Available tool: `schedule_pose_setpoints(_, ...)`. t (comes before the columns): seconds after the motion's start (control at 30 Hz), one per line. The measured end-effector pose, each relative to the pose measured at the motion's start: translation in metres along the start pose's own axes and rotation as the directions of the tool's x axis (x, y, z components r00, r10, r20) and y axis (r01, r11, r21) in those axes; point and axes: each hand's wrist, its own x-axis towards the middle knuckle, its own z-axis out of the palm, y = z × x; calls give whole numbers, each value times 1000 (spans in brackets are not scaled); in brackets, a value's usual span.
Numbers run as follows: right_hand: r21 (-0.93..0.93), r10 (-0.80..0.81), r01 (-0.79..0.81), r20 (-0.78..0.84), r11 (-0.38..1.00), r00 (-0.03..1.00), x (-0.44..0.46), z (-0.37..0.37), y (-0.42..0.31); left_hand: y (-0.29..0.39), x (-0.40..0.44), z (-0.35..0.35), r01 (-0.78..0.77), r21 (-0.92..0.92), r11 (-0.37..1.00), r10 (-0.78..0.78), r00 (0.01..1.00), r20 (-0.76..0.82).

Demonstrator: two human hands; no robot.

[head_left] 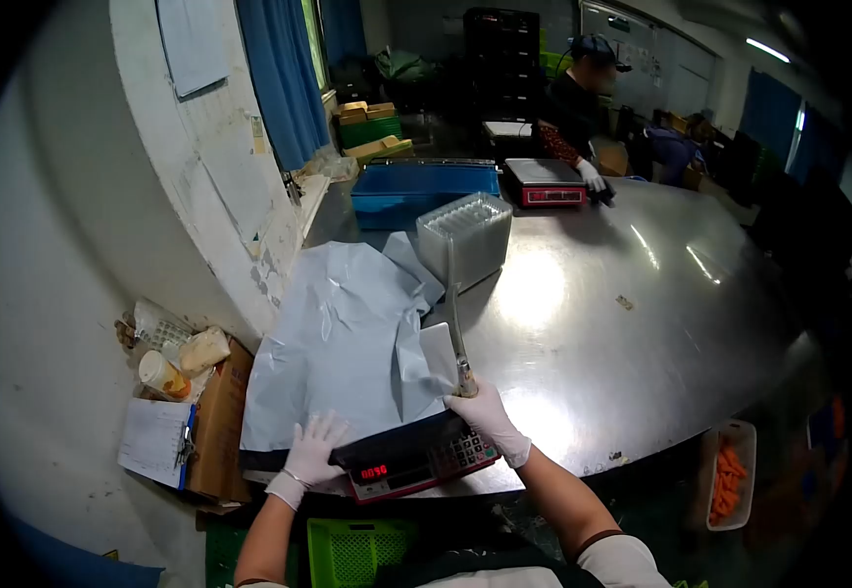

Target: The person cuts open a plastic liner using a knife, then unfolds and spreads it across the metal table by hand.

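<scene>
My left hand (314, 453), in a white glove, lies with fingers spread on the near edge of a grey-white plastic sheet (333, 314). Just beside it, a digital scale (416, 473) shows lit red digits and a keypad. My right hand (486, 419), also gloved, is closed at the scale's right side. From its fingers rises a long, narrow, curved tool (458, 338) with a metallic lower part; its exact kind is unclear. A white flat piece (438, 351) stands near it. Behind the sheet is a stack of clear plastic trays (465, 238).
A blue crate (424, 192) and a second scale (547, 184) stand farther back on the metal table (632, 323). A co-worker (583, 118) works there. Carrots (727, 480) fill a tub at right. A cardboard box (218, 426) and clipboard (156, 441) are left; a green crate (359, 554) sits below.
</scene>
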Motion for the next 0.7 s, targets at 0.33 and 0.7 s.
schedule_pose_setpoints(0.33,-177,129,-174,-242,969,962,-115,-36,64,48,-4,-44,-162,-254,954,73,943,-325)
schedule_pose_setpoints(0.7,-501,233,-206,-9,841,972,-207,-46,20,116,49,-27,-423,-245,872,251,818,-518)
